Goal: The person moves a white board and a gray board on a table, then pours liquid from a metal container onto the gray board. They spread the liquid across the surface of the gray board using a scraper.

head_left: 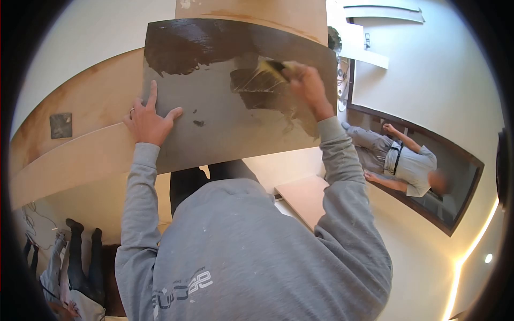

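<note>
A flat grey sheet [198, 128] lies on a light brown board, its upper part coated with dark brown, wet-looking stuff. My left hand [150, 121] rests on the sheet's left edge with fingers spread, a ring on one finger. Closed round a tool with a yellowish end [274, 70], blurred by motion, is my right hand [309, 88], over the right part of the sheet. Beneath the tool a dark patch [257, 88] shows thin light streaks. A small dark blob [198, 123] sits near the sheet's middle.
A small dark square [61, 125] lies on the brown board [107, 80] at left. At right a person [407, 160] in a light shirt is near a dark-framed opening. Legs of other people [80, 262] show at lower left, beside loose cables [35, 224]. A pale panel [305, 198] stands below the sheet.
</note>
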A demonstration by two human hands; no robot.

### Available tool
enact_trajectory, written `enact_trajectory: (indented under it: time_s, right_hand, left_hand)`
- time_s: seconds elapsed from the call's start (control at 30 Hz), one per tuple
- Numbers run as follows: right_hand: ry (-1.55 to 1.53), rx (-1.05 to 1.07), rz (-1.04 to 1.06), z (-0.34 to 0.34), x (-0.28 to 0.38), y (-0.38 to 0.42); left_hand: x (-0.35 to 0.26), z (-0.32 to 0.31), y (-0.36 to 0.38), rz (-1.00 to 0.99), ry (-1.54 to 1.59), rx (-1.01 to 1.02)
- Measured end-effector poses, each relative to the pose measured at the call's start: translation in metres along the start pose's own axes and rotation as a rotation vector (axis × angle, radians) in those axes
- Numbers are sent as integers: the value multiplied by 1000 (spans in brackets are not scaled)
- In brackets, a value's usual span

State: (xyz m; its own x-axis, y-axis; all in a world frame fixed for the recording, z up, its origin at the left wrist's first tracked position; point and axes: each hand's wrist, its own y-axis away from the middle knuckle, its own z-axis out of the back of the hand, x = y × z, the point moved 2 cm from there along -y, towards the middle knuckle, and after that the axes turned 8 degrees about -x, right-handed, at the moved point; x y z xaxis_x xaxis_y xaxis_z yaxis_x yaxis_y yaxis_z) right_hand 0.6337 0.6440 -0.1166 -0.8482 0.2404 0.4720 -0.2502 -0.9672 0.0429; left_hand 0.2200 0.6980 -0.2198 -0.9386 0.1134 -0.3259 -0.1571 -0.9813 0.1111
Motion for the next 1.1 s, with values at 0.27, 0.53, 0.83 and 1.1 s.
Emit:
enact_trajectory:
  time_s: [0.27,0.53,0.83,1.1]
  right_hand:
    - [208,-102,266,-24,-29,-57]
    - [321,-14,307,-22,-26,41]
    - [328,-194,-348,39,-165,14]
    - [300,-197,-236,-5,-83,-8]
  left_hand:
    - [2,0,1,-9,-39,-7]
    - [2,4,1,-4,-15,8]
    - [4,-3,4,-32,-14,-52]
    - [6,-2,5,-33,25,-37]
